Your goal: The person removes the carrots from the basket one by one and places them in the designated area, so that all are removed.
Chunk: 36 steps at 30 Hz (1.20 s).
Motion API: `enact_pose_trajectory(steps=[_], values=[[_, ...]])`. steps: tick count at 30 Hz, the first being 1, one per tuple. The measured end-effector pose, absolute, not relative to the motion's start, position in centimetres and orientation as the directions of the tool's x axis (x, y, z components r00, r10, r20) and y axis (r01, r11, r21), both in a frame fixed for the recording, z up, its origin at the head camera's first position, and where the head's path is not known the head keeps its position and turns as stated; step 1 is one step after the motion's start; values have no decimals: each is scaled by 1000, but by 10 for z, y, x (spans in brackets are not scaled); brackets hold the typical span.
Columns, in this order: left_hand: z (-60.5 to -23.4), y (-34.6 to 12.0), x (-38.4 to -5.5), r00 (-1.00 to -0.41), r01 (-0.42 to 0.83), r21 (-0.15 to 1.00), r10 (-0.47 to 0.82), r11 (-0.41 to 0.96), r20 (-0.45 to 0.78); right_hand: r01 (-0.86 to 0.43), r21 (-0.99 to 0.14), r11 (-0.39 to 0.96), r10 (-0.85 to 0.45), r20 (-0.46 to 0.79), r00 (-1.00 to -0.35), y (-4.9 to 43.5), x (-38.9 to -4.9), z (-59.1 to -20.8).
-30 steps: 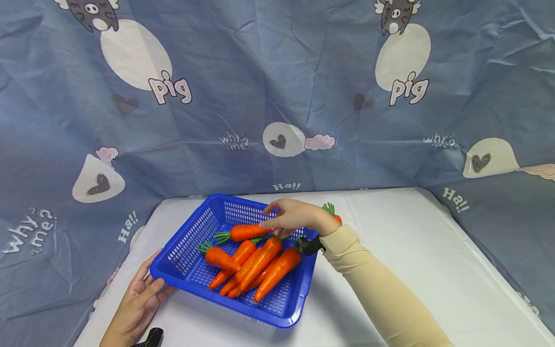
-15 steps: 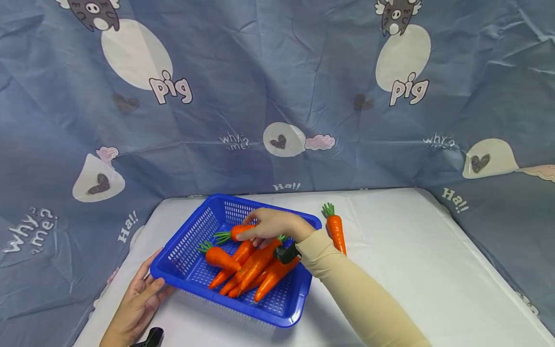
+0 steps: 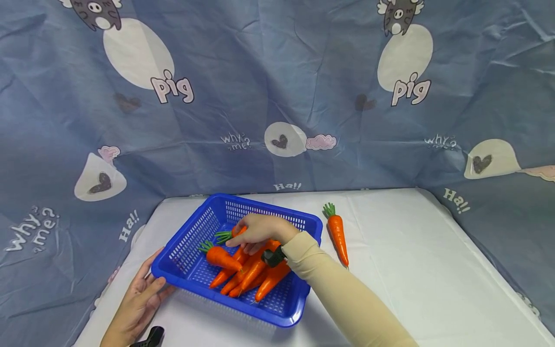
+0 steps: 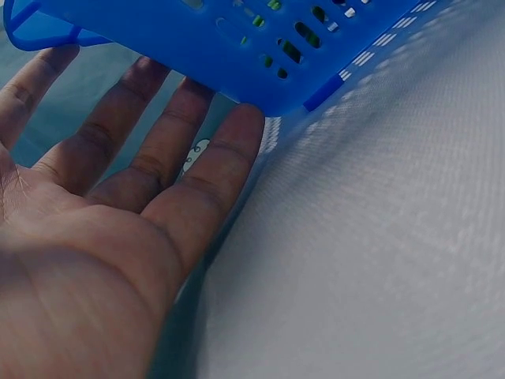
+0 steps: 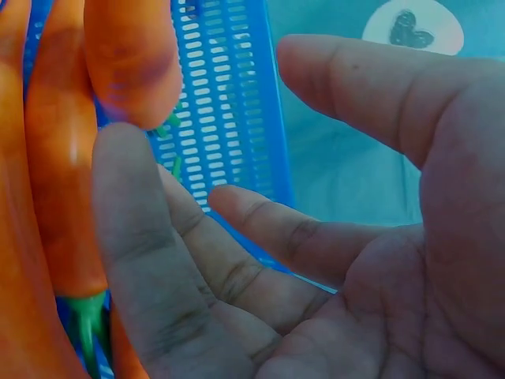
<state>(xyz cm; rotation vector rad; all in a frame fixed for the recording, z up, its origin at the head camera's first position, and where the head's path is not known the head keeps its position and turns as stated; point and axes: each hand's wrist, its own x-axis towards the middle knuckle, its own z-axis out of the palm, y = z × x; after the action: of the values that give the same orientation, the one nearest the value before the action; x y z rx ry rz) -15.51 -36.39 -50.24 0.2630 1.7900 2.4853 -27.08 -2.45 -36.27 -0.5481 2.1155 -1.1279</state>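
Several orange carrots with green tops, one of them a short thick carrot [image 3: 222, 259], lie in a blue perforated plastic basket [image 3: 299, 308]. My right hand [image 3: 262, 229] reaches down over the carrots with fingers spread and nothing in its grip. In the right wrist view, one fingertip is right at the blunt end of a carrot [image 5: 130, 59]. My left hand [image 3: 140, 301] touches the near-left corner of the basket. Its extended fingers [image 4: 229, 154] meet the basket's outer side in the left wrist view.
A single carrot [image 3: 337, 236] lies on the white table [image 3: 416, 270] to the right of the basket. Behind the table hangs a blue printed cloth [image 3: 225, 96]. The right sleeve [image 3: 347, 294] crosses the basket's right side.
My right hand has moved left and lower within the basket, from its right back part toward the short carrot. The carrot on the table has come fully into view. The left hand stays put.
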Motion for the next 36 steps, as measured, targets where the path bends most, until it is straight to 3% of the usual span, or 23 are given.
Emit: enact_pose_trajectory(steps=[14, 29, 36], values=[[-501, -362, -153, -982, 54, 944, 155, -325, 109, -33, -844, 536, -646, -385, -659, -44, -266, -371], [-499, -362, -153, -979, 57, 941, 164, -333, 118, -121, -771, 625, -638, -415, -648, -57, -264, -379], [-498, -362, -153, -985, 39, 949, 147, -314, 89, -79, -781, 620, -642, -448, -622, -60, -261, -380]])
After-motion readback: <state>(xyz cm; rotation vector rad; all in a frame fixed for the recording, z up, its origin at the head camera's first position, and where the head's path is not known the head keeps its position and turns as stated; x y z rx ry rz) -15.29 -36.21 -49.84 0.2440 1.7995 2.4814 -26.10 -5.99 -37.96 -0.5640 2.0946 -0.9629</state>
